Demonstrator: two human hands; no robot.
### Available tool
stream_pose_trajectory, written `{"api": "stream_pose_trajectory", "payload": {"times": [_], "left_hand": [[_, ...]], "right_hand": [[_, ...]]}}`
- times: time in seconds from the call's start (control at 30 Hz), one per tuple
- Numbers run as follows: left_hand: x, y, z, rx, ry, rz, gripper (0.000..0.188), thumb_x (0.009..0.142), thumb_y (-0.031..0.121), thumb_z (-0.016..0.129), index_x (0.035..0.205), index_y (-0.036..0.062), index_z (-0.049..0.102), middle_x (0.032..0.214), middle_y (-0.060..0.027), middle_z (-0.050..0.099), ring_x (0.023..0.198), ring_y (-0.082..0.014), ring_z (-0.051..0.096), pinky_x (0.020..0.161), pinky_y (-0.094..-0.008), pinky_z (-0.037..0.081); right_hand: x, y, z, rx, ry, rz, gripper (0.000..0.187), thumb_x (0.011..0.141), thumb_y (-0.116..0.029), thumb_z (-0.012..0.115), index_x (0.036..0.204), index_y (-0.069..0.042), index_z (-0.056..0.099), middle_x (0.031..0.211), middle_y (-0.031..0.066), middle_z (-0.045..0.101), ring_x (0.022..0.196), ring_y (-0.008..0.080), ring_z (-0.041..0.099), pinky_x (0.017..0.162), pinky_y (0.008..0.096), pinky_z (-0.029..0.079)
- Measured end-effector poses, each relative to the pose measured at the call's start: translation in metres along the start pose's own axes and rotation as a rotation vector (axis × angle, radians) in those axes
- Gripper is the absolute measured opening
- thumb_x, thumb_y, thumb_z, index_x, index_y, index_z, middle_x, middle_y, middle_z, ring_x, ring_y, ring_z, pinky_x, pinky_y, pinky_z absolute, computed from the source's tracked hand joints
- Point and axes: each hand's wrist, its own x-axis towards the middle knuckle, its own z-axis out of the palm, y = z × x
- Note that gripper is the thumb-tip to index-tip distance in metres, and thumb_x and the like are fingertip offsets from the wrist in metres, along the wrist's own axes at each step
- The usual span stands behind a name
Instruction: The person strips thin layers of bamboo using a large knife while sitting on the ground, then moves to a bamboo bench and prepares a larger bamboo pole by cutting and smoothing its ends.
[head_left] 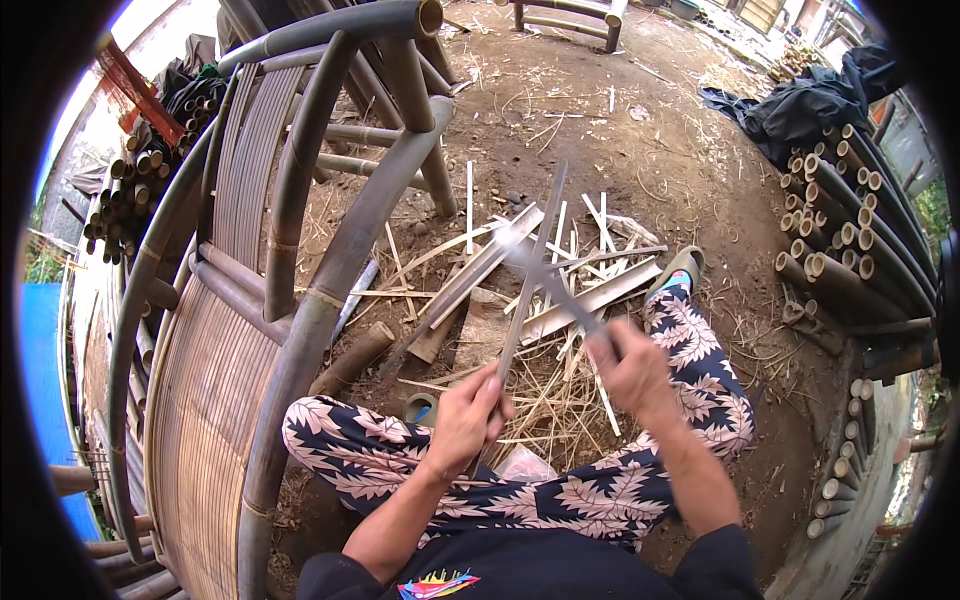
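Note:
My left hand (468, 418) is closed around a long, narrow bamboo strip (517, 328), which stands up and away from me, with its lower end passing beneath the hand. In my right hand (632, 372) I grip a knife (562, 290) by its handle. Its blade points up and to the left, crosses the strip in this view, and is blurred toward the tip. Whether blade and strip touch, I cannot tell. Below and beyond both hands, split bamboo pieces (590, 300) and thin shavings (555, 405) lie between my legs.
A bamboo chair (215, 390) with a slatted seat stands close on my left. Bundled bamboo poles (860, 225) lie at the right under a dark cloth (810, 110). A short bamboo section (355, 355) lies near my left knee. Another bamboo piece of furniture (570, 22) stands far off.

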Motion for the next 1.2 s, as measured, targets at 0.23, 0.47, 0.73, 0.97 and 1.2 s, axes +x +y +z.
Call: {"api": "stream_pose_trajectory", "payload": {"times": [0.23,0.47,0.73,0.97,1.2], "left_hand": [[0.015,0.001,0.029,-0.04,-0.012,0.042,0.039,0.103,0.015,0.049,0.139,-0.0004,0.048,0.069,-0.0005,0.055,0.046,-0.0023,0.039,0.039,-0.0184,0.031],[-0.054,-0.025,0.013,0.095,-0.106,-0.042,0.038,0.103,0.012,0.047,0.139,-0.0016,0.048,0.068,-0.0019,0.056,0.047,-0.003,0.04,0.042,-0.0174,0.033],[-0.031,-0.014,-0.013,-0.421,-0.162,-0.162,0.043,0.105,0.03,0.039,0.141,0.0054,0.042,0.056,0.0014,0.038,0.042,-0.0066,0.034,0.041,-0.0223,0.031],[0.009,0.014,0.023,-0.654,-0.205,-0.311,0.038,0.107,0.03,0.033,0.145,0.0255,0.037,0.054,0.0041,0.031,0.039,-0.0062,0.031,0.037,-0.0209,0.027],[-0.059,-0.024,0.009,-0.543,-0.4,-0.326,0.048,0.106,0.029,0.038,0.15,0.0109,0.031,0.054,0.0028,0.033,0.041,-0.0061,0.029,0.038,-0.0206,0.029]], "right_hand": [[-0.016,-0.003,0.032,-0.045,0.088,-0.084,0.057,0.093,-0.062,0.049,0.079,-0.007,0.055,0.057,0.0147,0.058,0.052,0.0346,0.064,0.047,0.0447,0.05],[0.057,0.067,-0.011,-0.07,0.222,0.088,0.067,0.093,-0.071,0.037,0.075,-0.009,0.054,0.05,-0.0008,0.047,0.043,0.0154,0.049,0.04,0.0347,0.042],[0.043,0.023,-0.026,0.054,0.208,0.013,0.068,0.094,-0.068,0.041,0.084,-0.004,0.06,0.061,0.0095,0.059,0.054,0.0232,0.061,0.049,0.0417,0.047],[-0.012,-0.013,0.033,-0.027,0.159,-0.212,0.064,0.092,-0.067,0.047,0.08,-0.005,0.054,0.057,0.0135,0.055,0.053,0.0316,0.063,0.048,0.0426,0.049],[0.066,0.09,-0.044,-0.127,0.264,0.189,0.066,0.097,-0.065,0.037,0.08,-0.004,0.058,0.056,0.0115,0.057,0.052,0.0252,0.061,0.047,0.0419,0.047]]}}
